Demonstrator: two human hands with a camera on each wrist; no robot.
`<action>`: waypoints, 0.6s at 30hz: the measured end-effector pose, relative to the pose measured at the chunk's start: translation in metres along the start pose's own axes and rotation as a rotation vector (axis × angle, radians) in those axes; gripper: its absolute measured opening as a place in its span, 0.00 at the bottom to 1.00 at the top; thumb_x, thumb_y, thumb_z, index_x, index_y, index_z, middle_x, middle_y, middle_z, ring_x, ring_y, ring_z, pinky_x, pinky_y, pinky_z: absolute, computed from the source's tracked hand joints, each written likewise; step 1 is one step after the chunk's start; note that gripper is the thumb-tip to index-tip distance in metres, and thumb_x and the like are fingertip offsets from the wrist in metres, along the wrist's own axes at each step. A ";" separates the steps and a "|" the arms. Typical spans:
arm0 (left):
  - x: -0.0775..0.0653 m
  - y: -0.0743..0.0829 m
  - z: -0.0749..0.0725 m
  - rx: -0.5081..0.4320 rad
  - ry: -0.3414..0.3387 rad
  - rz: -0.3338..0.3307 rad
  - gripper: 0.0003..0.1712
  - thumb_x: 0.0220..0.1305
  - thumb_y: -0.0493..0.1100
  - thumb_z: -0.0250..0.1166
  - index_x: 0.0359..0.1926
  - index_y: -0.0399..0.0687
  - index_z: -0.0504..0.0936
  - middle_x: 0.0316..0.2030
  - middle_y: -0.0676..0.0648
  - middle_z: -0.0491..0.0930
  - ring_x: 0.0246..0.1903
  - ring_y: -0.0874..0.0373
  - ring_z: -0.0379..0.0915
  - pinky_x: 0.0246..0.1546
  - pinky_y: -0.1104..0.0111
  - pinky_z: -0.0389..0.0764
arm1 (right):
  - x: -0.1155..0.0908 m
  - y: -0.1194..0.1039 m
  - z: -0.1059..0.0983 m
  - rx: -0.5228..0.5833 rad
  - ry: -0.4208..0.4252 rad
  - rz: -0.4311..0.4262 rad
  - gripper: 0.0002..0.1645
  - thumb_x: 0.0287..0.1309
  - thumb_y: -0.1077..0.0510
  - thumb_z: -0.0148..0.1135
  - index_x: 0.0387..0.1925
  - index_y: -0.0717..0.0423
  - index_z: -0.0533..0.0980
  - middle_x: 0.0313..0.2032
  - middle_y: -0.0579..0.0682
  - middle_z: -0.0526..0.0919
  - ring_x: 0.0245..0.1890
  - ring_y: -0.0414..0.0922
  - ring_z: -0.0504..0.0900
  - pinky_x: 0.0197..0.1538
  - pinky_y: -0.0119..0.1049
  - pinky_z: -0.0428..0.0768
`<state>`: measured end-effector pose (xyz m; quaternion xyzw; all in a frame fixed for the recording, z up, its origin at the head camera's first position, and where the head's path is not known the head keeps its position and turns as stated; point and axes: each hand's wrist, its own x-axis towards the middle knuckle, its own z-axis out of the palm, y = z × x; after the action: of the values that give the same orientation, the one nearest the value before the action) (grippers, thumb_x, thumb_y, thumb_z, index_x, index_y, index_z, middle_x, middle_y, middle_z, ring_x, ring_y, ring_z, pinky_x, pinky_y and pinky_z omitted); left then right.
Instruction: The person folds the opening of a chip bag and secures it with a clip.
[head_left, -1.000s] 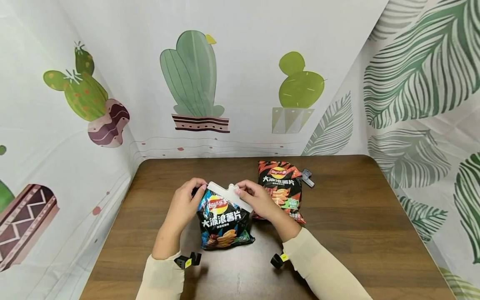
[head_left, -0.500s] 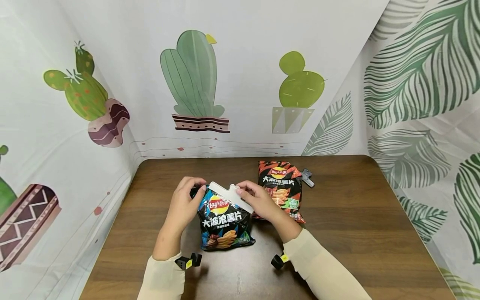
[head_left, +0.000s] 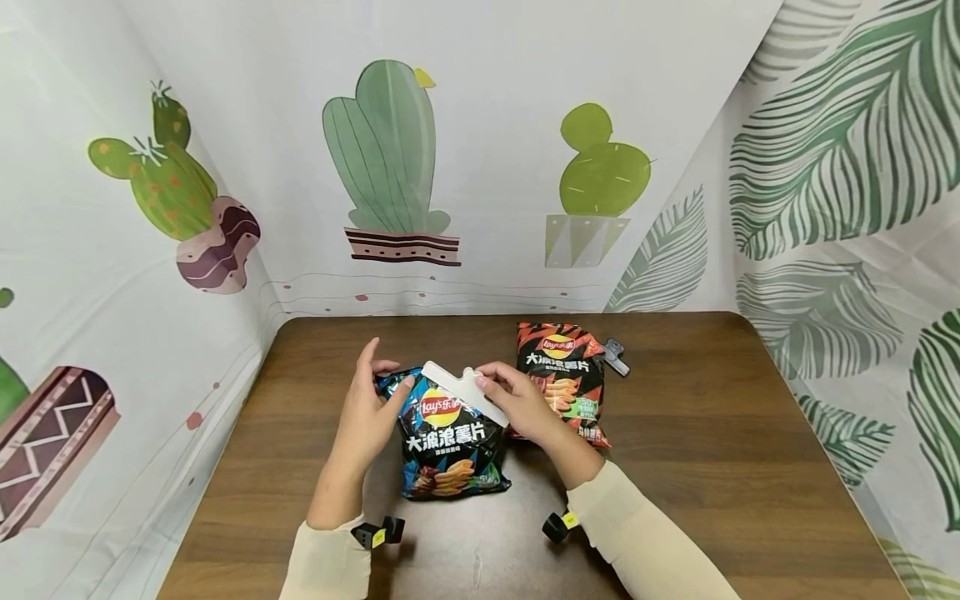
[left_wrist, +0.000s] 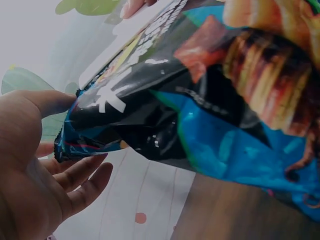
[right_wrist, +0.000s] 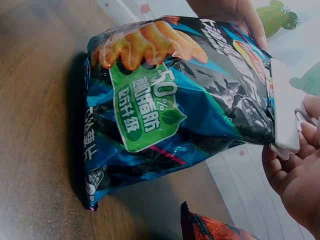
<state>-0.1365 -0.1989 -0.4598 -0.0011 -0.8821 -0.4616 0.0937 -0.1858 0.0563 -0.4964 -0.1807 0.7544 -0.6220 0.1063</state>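
A black-and-blue chip bag [head_left: 450, 454] stands tilted on the table, and a long white bag clip [head_left: 455, 385] lies across its top edge. My right hand [head_left: 528, 412] pinches the clip's handle between thumb and fingers. In the right wrist view the clip [right_wrist: 286, 107] has its jaws over the bag's top. My left hand [head_left: 367, 417] is spread at the bag's upper left corner. In the left wrist view its thumb [left_wrist: 57, 101] lies against the corner, while the other fingers extend loosely behind the bag.
Right of my right hand lies a red-and-black chip bag [head_left: 558, 367], with a grey clip [head_left: 616, 357] at its upper right corner. The brown wooden table [head_left: 697, 467] ends at a printed cloth backdrop [head_left: 495, 167].
My left hand has loosened from the bag's upper left corner, its fingers spreading and lifting. That corner has come into view. My right hand keeps its grip on the clip, barely shifting.
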 end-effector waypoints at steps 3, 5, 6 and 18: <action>-0.001 -0.003 0.002 -0.040 -0.005 -0.040 0.51 0.70 0.60 0.62 0.81 0.64 0.40 0.62 0.46 0.74 0.34 0.55 0.71 0.37 0.66 0.76 | -0.001 0.000 0.001 0.013 0.011 -0.003 0.17 0.75 0.52 0.55 0.55 0.57 0.79 0.46 0.57 0.83 0.40 0.40 0.78 0.43 0.31 0.77; -0.003 -0.005 0.003 -0.072 -0.010 -0.073 0.53 0.68 0.62 0.63 0.81 0.65 0.39 0.62 0.46 0.74 0.42 0.54 0.73 0.45 0.62 0.77 | 0.000 0.001 0.002 0.022 0.016 0.000 0.17 0.75 0.52 0.55 0.55 0.57 0.79 0.47 0.57 0.83 0.40 0.39 0.78 0.44 0.31 0.77; -0.004 -0.006 0.003 -0.083 -0.017 -0.093 0.54 0.68 0.63 0.63 0.81 0.66 0.38 0.62 0.45 0.73 0.45 0.53 0.73 0.47 0.59 0.77 | 0.000 0.001 0.002 0.023 0.019 0.001 0.17 0.75 0.52 0.55 0.55 0.58 0.79 0.47 0.58 0.83 0.40 0.39 0.78 0.44 0.30 0.77; -0.017 -0.024 0.021 -0.173 -0.068 -0.142 0.35 0.72 0.62 0.59 0.71 0.50 0.62 0.54 0.40 0.80 0.53 0.48 0.79 0.55 0.55 0.81 | 0.001 0.007 0.002 0.027 0.058 0.024 0.19 0.75 0.52 0.54 0.57 0.59 0.78 0.48 0.60 0.83 0.40 0.38 0.78 0.43 0.29 0.77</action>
<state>-0.1257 -0.1943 -0.4932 0.0376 -0.8396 -0.5410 0.0303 -0.1870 0.0548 -0.5036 -0.1521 0.7507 -0.6359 0.0944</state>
